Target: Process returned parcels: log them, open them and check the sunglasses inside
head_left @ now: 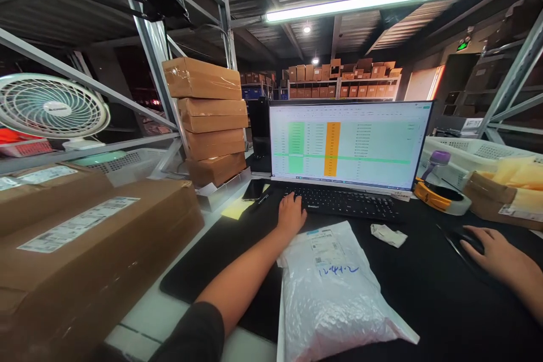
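The black keyboard [348, 203] is lying on the dark desk mat [424, 294] at the person's 12 o'clock, just below the monitor [345, 144]. The left hand [291, 216] is resting on its 9 o'clock end, fingers loosely spread, gripping nothing. At the keyboard's 4 o'clock, the right hand [494, 251] is cupping the black mouse [464, 236], fingers curled over it. A white padded mailer [335, 294] is lying at the keyboard's 6 o'clock, between both forearms. Stacked wrapped boxes [212, 119] are standing at 10 o'clock.
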Available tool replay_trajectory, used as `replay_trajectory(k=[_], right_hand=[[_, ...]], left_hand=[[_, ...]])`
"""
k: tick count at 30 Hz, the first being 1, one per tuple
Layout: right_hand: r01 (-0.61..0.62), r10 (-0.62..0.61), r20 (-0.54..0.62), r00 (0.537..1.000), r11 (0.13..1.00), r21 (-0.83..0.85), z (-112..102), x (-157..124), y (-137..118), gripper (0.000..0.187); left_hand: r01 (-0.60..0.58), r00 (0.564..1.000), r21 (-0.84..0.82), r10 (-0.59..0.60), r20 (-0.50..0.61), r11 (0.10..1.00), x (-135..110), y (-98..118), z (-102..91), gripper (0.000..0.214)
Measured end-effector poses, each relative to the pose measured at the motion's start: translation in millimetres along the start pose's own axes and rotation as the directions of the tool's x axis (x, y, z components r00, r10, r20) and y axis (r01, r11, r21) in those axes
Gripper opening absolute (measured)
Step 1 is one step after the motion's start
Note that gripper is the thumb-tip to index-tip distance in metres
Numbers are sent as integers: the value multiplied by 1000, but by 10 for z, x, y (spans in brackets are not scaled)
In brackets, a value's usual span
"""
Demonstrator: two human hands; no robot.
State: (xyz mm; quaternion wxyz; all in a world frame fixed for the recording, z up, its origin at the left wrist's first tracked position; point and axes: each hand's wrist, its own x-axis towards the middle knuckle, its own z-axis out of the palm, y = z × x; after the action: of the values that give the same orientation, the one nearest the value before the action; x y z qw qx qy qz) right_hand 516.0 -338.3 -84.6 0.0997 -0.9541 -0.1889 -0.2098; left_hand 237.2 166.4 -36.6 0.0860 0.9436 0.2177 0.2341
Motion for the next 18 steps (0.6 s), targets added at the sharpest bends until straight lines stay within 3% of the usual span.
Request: replay_trajectory(k=[5, 8, 10, 14, 18], right_hand=[[-81, 82, 66, 994, 997, -19, -314, -73, -335, 62], [-112, 112, 55, 992, 994, -9, -451, -134, -448, 56], [-111, 111, 43, 993, 994, 6, -536, -184, -500, 53], [-105, 107, -11, 994, 990, 98, -797, -226, -709, 51], [-118, 131, -33, 991, 956, 269, -1171, -186, -1130, 50]], left_hand=[[36, 996, -95, -28, 82, 995, 37, -31, -261, 37], [41, 964, -172, 7, 267, 984, 5, -85, -388, 27], [47, 909, -234, 56, 413, 971, -71, -138, -442, 25], [75, 799, -362, 161, 579, 929, -292, -237, -560, 50], [77, 803, -477, 229, 550, 876, -365, -210, -846, 67]])
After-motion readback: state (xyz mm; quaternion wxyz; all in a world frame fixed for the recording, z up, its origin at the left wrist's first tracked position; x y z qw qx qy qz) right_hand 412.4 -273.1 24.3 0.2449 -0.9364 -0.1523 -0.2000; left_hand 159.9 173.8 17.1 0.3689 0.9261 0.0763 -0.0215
